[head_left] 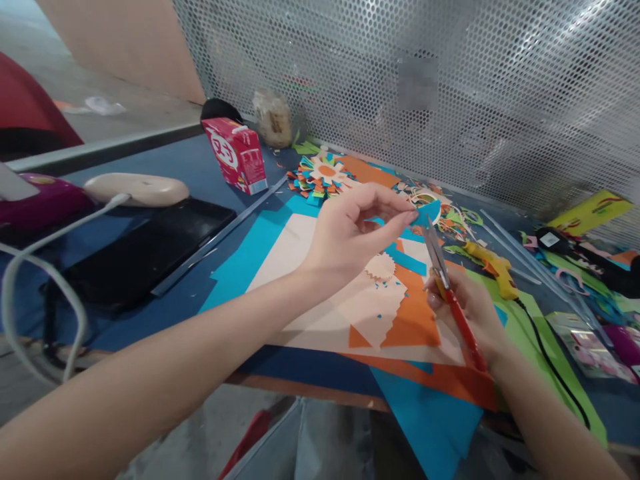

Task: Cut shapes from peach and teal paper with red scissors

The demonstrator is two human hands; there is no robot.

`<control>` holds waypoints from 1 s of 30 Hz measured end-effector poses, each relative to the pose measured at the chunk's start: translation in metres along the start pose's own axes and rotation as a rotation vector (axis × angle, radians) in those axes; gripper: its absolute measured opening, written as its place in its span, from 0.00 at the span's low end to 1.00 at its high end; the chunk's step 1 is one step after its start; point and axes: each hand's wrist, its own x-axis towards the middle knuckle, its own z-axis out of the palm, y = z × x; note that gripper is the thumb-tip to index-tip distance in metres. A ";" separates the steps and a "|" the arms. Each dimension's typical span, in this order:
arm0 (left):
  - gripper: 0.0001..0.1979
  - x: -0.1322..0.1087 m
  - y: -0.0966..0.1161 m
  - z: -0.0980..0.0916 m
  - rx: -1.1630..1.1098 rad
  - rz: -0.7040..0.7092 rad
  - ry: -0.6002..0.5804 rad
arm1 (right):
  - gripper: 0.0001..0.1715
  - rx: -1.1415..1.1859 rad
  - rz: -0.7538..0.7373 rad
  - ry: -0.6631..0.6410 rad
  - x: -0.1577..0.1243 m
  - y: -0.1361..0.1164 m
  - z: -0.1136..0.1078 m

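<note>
Between thumb and fingertips, my left hand (357, 223) pinches a small piece of blue paper (428, 212) above the table. My right hand (470, 310) grips red-handled scissors (457, 307), their blades pointing up at the blue piece's lower edge. Whether the blades touch the paper I cannot tell. Beneath my hands lie white sheets (290, 267), orange paper (413, 320) and larger blue paper (255, 243). A pale disc with a zigzag edge (381, 267) rests on the white sheet, with tiny blue snippets beside it.
At the back sit a layered paper flower (325, 170) and a heap of paper scraps (450, 217). A yellow glue gun (495, 267) with a black cord lies at right. A red drink carton (237, 157) and a black phone-like slab (150, 250) are left. A perforated metal panel (350, 80) stands behind.
</note>
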 end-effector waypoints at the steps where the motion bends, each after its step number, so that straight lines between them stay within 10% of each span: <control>1: 0.06 -0.001 0.000 0.000 0.009 -0.009 -0.006 | 0.14 0.009 -0.004 -0.003 0.000 0.000 0.000; 30: 0.07 -0.001 -0.007 -0.004 0.059 0.158 -0.132 | 0.17 0.060 -0.014 -0.018 0.001 -0.016 -0.003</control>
